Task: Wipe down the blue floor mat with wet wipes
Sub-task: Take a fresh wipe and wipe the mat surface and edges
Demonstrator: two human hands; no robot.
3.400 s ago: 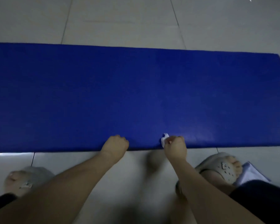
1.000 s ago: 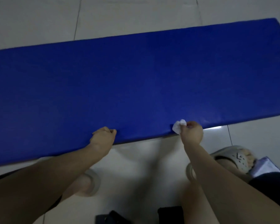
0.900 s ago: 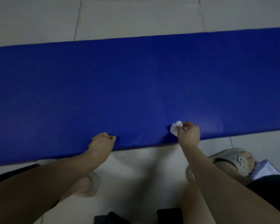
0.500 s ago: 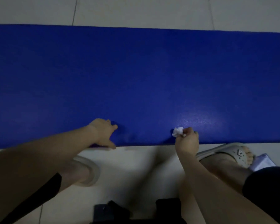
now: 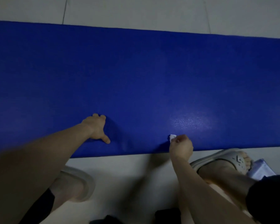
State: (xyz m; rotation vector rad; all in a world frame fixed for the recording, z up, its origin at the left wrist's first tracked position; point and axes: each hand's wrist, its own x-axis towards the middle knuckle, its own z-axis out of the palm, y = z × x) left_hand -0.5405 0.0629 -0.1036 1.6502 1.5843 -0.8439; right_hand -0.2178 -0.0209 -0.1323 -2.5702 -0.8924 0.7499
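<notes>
There is one blue floor mat [image 5: 136, 75]. It lies flat on the pale tiled floor [image 5: 136, 12] and runs from the left side of the view all the way to the right side. Its near long edge is just in front of the person's feet. The mat is deep blue and smooth. It has one shiny patch [image 5: 189, 122] near that near edge, where light bounces off it.

There is one wet wipe [image 5: 172, 137]. It is small and white, and it is scrunched into a little wad. It sits on the mat, close to the near edge, just below the shiny patch.

There are two hands. The right hand [image 5: 182, 147] is curled into a fist, and its fingers pinch the wipe, which pokes out at the top left of the fist. The left hand [image 5: 96, 128] rests palm down on the mat, well apart from the right hand. Its fingers lie on the mat and its thumb sticks out wide to the side. It holds nothing.

There are two pale slippers. The left slipper [image 5: 81, 180] is on the floor below the left arm. The right slipper [image 5: 228, 157] is just beside the mat's near edge. One pale packet [image 5: 260, 170] lies on the floor, touching the right slipper.
</notes>
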